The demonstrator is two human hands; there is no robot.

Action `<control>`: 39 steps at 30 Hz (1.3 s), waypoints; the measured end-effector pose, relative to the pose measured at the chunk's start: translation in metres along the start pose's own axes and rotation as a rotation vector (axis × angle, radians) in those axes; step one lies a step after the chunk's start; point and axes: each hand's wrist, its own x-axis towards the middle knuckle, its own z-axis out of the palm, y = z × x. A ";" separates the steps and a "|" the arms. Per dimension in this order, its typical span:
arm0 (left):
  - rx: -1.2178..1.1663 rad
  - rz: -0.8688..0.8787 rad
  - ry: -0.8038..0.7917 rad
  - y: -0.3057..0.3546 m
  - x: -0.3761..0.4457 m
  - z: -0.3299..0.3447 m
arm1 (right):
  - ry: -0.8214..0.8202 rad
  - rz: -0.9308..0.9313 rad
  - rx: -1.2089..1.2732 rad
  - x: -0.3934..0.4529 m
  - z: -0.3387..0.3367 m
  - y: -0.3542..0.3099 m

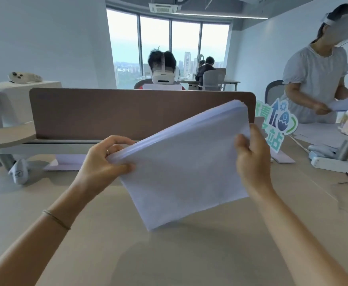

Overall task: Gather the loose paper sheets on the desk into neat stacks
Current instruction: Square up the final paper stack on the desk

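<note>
**A:** Where is the paper?

**B:** A stack of white sheets [186,164] is held tilted above the beige desk [169,254], centre of view.

**A:** And the hands?

**B:** The left hand [105,162], at nine o'clock of the stack, pinches its edge. The right hand [251,159], at three o'clock, grips the opposite edge. A brown divider panel [107,112] stands at twelve o'clock.

right fingers [253,131] behind paper stack [185,172]

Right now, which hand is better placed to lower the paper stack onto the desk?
Left. The left hand grips the paper stack at its lower end, nearer the desk; the right hand holds the raised end, farther up.
</note>
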 end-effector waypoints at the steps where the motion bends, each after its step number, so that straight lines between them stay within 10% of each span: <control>1: 0.115 -0.024 -0.078 0.006 0.007 -0.004 | -0.034 -0.047 -0.054 0.014 -0.002 -0.012; 5: 0.250 -0.031 -0.305 0.029 0.020 0.014 | -0.277 -0.249 -0.368 0.045 0.009 -0.057; 15: -0.272 -0.183 0.073 0.012 -0.013 0.052 | -0.646 -0.184 -0.564 0.053 -0.021 -0.060; 24: -0.527 -0.057 0.062 0.000 -0.025 0.063 | -0.194 0.415 0.692 -0.018 0.003 -0.017; 39: 0.051 0.120 0.295 -0.008 -0.041 0.120 | -0.105 0.244 0.203 -0.089 -0.008 0.046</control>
